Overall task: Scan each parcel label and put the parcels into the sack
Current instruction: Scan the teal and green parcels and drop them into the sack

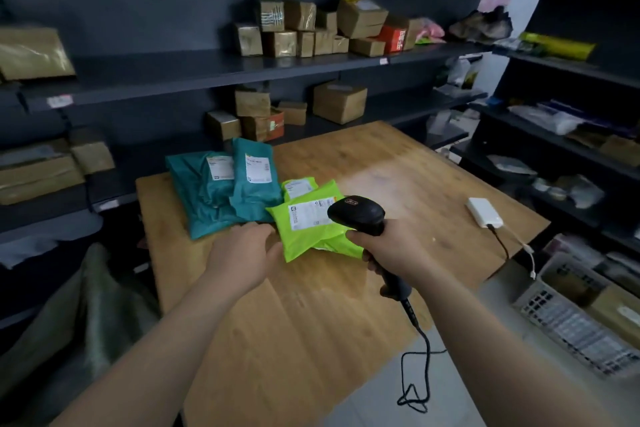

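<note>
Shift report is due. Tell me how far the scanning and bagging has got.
Done: nothing provable, since the inside of the sack is hidden. In hand: the right hand grips the scanner over the front green parcel, whose edge the left hand touches. Left: four parcels lie unbagged on the table: that one, the second green parcel, the left teal parcel and the right teal parcel.

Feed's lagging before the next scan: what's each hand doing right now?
Left hand: at the edge of the front lime-green parcel; grip cannot be told.
Right hand: holding the black barcode scanner by its handle.
</note>
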